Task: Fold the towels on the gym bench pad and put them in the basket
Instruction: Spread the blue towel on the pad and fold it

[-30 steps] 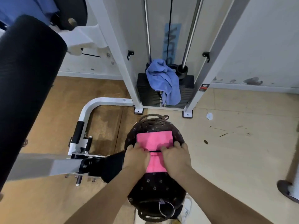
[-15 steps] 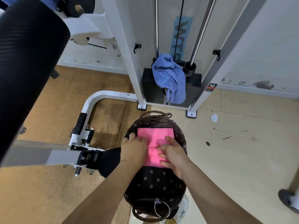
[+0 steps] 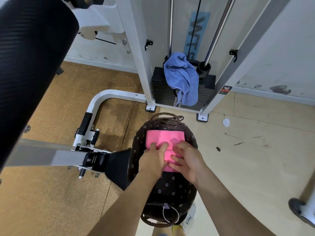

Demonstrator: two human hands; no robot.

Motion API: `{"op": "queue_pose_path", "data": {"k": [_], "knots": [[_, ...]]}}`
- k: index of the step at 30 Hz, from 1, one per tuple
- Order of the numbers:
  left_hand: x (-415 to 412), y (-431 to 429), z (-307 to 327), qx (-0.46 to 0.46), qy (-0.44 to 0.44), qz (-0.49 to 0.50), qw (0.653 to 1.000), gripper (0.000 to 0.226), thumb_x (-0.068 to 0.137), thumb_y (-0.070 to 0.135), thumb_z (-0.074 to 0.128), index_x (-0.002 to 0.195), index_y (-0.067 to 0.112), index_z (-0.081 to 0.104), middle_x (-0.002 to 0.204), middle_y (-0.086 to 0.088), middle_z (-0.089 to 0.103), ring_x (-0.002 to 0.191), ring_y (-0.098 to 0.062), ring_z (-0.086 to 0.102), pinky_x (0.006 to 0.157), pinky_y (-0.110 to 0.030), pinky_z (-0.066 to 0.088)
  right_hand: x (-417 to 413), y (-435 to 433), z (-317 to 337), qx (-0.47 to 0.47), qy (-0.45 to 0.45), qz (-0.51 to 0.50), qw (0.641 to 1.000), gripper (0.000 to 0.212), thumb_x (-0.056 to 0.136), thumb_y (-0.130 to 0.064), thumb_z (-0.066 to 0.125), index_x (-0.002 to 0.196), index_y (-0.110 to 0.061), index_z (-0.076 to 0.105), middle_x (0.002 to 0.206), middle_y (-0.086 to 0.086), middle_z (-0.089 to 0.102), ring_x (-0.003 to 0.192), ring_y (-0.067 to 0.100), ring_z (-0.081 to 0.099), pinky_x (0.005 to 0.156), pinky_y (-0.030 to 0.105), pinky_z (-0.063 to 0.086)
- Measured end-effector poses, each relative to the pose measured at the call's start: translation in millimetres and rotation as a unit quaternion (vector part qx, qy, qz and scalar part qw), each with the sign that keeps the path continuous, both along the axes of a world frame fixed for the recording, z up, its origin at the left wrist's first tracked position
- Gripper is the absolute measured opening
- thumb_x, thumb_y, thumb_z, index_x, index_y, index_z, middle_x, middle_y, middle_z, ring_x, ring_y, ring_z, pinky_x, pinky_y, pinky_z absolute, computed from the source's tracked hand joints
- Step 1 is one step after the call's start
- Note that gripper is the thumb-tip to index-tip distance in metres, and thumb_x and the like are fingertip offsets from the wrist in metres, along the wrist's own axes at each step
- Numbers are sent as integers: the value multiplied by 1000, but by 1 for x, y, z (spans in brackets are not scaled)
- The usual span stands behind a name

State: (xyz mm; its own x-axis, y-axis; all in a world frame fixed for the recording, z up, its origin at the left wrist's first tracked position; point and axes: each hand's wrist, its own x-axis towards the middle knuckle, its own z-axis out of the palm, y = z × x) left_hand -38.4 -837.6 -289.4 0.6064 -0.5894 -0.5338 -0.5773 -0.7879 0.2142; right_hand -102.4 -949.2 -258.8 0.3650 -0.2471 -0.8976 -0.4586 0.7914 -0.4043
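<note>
In far half of basket [image 3: 172,186], on the dark flowered lining: pink towel [image 3: 165,137], folded to a flat rectangle. Line across its middle, so poss. two folded pieces; can't tell.

L hand [image 3: 151,160] flat on towel's near-left part, fingers straight, pointing away, pressing down, gripping nothing. R hand [image 3: 189,162] flat on near-right part, fingers spread & straight, also lying on top, nothing pinched. Hands side by side, fingertips close together over towel's middle.

Basket standing on floor [image 3: 255,159], w/ woven handle at far end and another at near end. Thin white cord loop [image 3: 170,215] at near end.

Blue towel [image 3: 182,79] unfolded, crumpled, draped over weight stack [image 3: 158,86] beyond basket, well apart from it, hanging down stack's front.

Big black roller [image 3: 30,65] filling upper left. Smaller black roller [image 3: 117,167] just left of basket, against or almost against its wall; can't tell which. White frame tube [image 3: 105,96] curving over tan mat [image 3: 51,201] at left. White paper scrap [image 3: 225,122] on floor, right of stack's foot. Shoe tip [image 3: 189,218] showing by basket's near end.
</note>
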Motion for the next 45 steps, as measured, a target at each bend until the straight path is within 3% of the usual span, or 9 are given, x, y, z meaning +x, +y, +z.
{"op": "queue_pose_path", "data": {"k": [6, 12, 21, 25, 31, 36, 40, 42, 45], "knots": [[7, 2, 17, -23, 68, 27, 997, 51, 91, 30, 58, 137, 31, 36, 132, -9, 44, 104, -27, 59, 84, -35, 52, -1, -5, 33, 33, -8, 6, 999, 25, 93, -22, 55, 114, -24, 67, 124, 7, 58, 111, 32, 56, 95, 48, 50], [38, -2, 76, -219, 109, 160, 956, 24, 95, 13, 53, 110, 26, 67, 108, 14, 67, 88, 2, 60, 84, -11, 45, 0, -60, 109, -73, -85, 31, 993, 27, 92, -5, 57, 115, -18, 62, 101, 5, 75, 93, 21, 72, 80, 37, 52], [113, -87, 138, -357, 98, 250, 895, 25, 90, 8, 57, 89, 29, 70, 86, 7, 72, 79, -11, 65, 77, -21, 49, 69, -142, 144, -229, -121, 107, 960, 26, 91, -10, 57, 114, -21, 65, 115, 9, 67, 100, 19, 64, 77, 30, 52], [151, -149, 113, -314, 21, 170, 934, 32, 91, 7, 54, 118, 18, 67, 120, -2, 61, 109, -19, 56, 90, -15, 35, 119, -191, 106, -371, -91, 309, 871, 39, 90, -10, 56, 124, -29, 59, 126, 0, 58, 107, 15, 57, 80, 25, 48], [202, -231, 17, -110, -117, 72, 984, 38, 91, 25, 47, 127, 27, 54, 156, -6, 21, 136, -29, 24, 106, -37, 34, 191, -260, 16, -502, -32, 614, 609, 52, 94, -22, 51, 144, -28, 40, 154, 6, 22, 139, 31, 19, 114, 33, 21], [215, -265, -16, -23, -86, 110, 990, 43, 92, 28, 56, 134, 29, 46, 161, -1, -8, 146, -29, 1, 107, -45, 32, 223, -297, -35, -496, 8, 683, 536, 62, 87, -26, 55, 144, -42, 35, 154, 4, 13, 134, 30, 15, 109, 40, 31], [229, -280, -30, -38, -40, 141, 989, 66, 94, 25, 53, 151, 19, 19, 161, 2, -2, 146, -28, 5, 109, -50, 28, 250, -299, -71, -544, -5, 692, 475, 48, 92, -21, 45, 138, -34, 42, 140, 0, 35, 119, 25, 34, 80, 28, 33], [233, -283, -25, -136, -22, 177, 975, 59, 89, 24, 53, 144, 12, 34, 152, -2, 27, 137, -28, 27, 104, -49, 39, 262, -298, -77, -536, -12, 665, 521, 37, 93, -15, 44, 129, -21, 46, 126, 1, 49, 118, 25, 45, 78, 31, 32], [225, -285, -1, -321, 31, 330, 887, 29, 87, 15, 54, 113, 8, 64, 112, -5, 64, 105, -23, 58, 87, -30, 47, 264, -297, -53, -364, -75, 485, 792, 17, 95, -4, 45, 103, -11, 59, 88, 2, 62, 85, 23, 58, 69, 25, 44]]}}
